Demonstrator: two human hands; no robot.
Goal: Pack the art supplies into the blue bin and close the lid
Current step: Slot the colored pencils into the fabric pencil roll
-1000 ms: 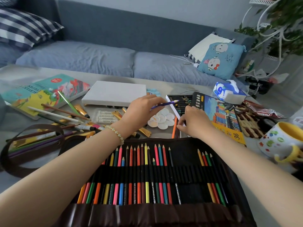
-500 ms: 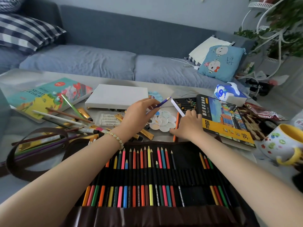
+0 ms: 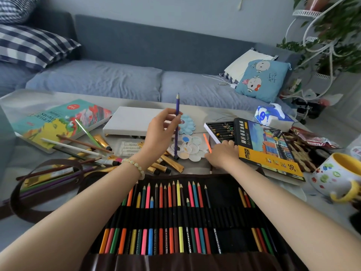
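Note:
My left hand (image 3: 159,133) pinches a purple pencil (image 3: 177,122) and holds it upright above the table. My right hand (image 3: 221,155) lies low beside the oil pastel box (image 3: 267,151), fingers curled round an orange pencil (image 3: 207,142) that sticks up from them. A brown roll-up pencil case (image 3: 224,194) lies open in front of me with several coloured pencils in its loops. White paint palettes (image 3: 192,148) sit between my hands. The blue bin is not in view.
Loose pencils and gold paint tubes (image 3: 166,163) lie left of centre, near a white canvas (image 3: 132,122) and an acrylic colours box (image 3: 58,122). A tissue pack (image 3: 273,116), snack packets and a yellow-rimmed mug (image 3: 336,177) stand at the right. A sofa runs behind the table.
My left hand has lifted and turned the purple pencil from flat to upright. My right hand has shifted right and raised the orange pencil off the table.

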